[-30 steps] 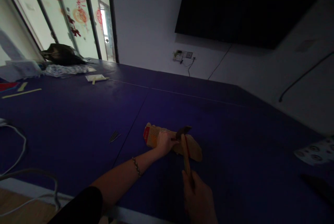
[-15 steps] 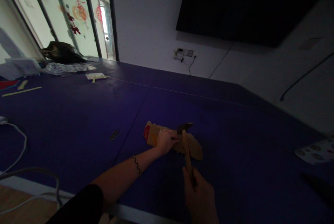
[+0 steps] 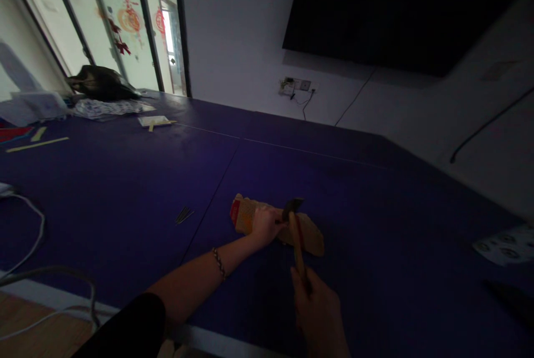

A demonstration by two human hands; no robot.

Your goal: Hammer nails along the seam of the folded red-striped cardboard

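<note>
A flat brown piece [image 3: 312, 235] with a red and orange end, like cardboard, lies on the dark blue tabletop [image 3: 125, 180]. My left hand [image 3: 266, 226] rests on its middle with fingertips pinched together; what they pinch is too small and dark to make out. My right hand [image 3: 317, 305] is wrapped round the wooden handle of a hammer [image 3: 297, 235]. The dark hammer head is right beside my left fingertips, over the brown piece. Several thin nails [image 3: 183, 215] lie in a small group to the left.
White cables [image 3: 35, 202] curve along the left edge. A small white tray [image 3: 154, 121], crumpled sheets [image 3: 104, 108] and a dark bag-like object [image 3: 101, 82] sit far left. A pale panel with round shapes [image 3: 507, 245] is at right. A wall with a dark screen [image 3: 396, 13] stands behind.
The hammer head has shifted slightly left and down, closer to my left fingertips. My right hand has moved slightly left with it. My left hand has stayed in place.
</note>
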